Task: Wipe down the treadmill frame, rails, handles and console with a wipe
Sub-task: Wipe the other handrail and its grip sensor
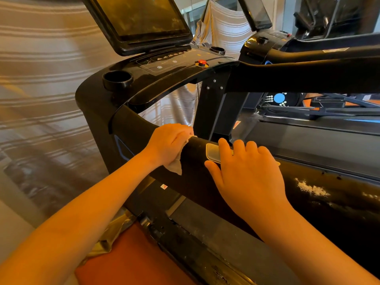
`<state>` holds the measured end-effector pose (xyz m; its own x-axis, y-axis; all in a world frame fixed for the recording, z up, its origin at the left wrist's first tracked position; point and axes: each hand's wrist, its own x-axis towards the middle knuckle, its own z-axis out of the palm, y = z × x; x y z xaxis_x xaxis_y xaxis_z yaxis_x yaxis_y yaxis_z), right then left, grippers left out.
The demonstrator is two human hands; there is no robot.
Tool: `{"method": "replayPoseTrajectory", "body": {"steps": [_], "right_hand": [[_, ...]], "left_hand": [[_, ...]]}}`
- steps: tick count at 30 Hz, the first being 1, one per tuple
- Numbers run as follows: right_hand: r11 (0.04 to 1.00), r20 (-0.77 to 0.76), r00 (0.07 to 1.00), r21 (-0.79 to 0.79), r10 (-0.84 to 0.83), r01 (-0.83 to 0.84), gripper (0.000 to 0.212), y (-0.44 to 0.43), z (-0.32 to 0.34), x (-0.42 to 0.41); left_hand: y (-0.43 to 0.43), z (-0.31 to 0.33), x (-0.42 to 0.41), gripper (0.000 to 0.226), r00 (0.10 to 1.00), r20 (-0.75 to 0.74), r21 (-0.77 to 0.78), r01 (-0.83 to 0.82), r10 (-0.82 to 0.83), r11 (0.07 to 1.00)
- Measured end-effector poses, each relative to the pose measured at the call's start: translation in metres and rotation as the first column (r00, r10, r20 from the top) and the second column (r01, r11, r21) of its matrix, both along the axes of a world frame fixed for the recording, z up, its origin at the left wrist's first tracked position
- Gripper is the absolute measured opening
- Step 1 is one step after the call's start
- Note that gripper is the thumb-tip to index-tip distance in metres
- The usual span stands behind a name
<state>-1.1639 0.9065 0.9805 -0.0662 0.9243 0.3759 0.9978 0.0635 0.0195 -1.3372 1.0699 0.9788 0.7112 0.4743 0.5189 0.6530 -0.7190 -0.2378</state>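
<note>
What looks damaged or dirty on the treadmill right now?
A white, flaky patch mars the black rail just right of the right hand; peeled coating or residue, I can't tell. The left hand holds the wipe farther left, away from it.

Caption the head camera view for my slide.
Left hand grips a crumpled white wipe on the black treadmill handrail; right hand rests flat, fingers touching its silver sensor plate.

Handrail (pixel 195 171) free beyond right hand (pixel 246 171); upright post (pixel 218 108) close behind.
</note>
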Motion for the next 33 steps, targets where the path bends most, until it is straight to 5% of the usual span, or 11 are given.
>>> {"method": "replayPoseTrajectory", "body": {"steps": [3, 7, 11, 12, 13, 17, 23, 33], "right_hand": [[1.0, 0.004, 1.0, 0.005, -0.003, 0.003, 0.069, 0.0, 0.0, 0.0], [1.0, 0.016, 1.0, 0.007, 0.012, -0.013, 0.068, 0.0, 0.0, 0.002], [1.0, 0.028, 0.999, -0.005, 0.018, -0.018, 0.069, -0.001, 0.0, 0.003], [1.0, 0.023, 1.0, -0.006, 0.015, -0.015, 0.069, -0.001, -0.001, 0.003], [1.0, 0.018, 1.0, -0.007, 0.012, -0.011, 0.069, -0.001, -0.001, 0.003], [1.0, 0.013, 1.0, 0.003, 0.013, -0.013, 0.069, -0.001, 0.0, 0.002], [1.0, 0.02, 0.999, 0.007, 0.027, -0.027, 0.07, -0.001, -0.002, 0.004], [0.995, 0.044, 0.995, -0.032, -0.094, 0.096, 0.084, 0.0, -0.001, 0.0]], "left_hand": [[0.007, 0.01, 0.007, 0.059, 0.996, -0.084, -0.092, -0.035, 0.027, 0.995], [0.016, 0.027, 0.026, 0.032, 0.961, -0.227, -0.262, -0.219, 0.161, 0.94], [0.018, 0.016, 0.012, 0.033, 0.994, 0.076, -0.314, -0.046, 0.073, 0.948], [0.019, 0.009, 0.003, 0.039, 0.974, 0.214, -0.305, -0.002, 0.07, 0.952], [0.018, 0.004, -0.003, 0.04, 0.977, 0.2, -0.21, -0.033, 0.077, 0.977], [0.026, 0.002, -0.02, 0.041, 0.995, 0.02, -0.09, -0.095, 0.098, 0.991], [0.026, 0.016, -0.02, 0.037, 0.981, -0.115, -0.151, -0.175, 0.158, 0.973], [0.056, 0.032, -0.059, 0.038, 0.909, -0.252, 0.066, -0.327, 0.332, 0.943]]}}
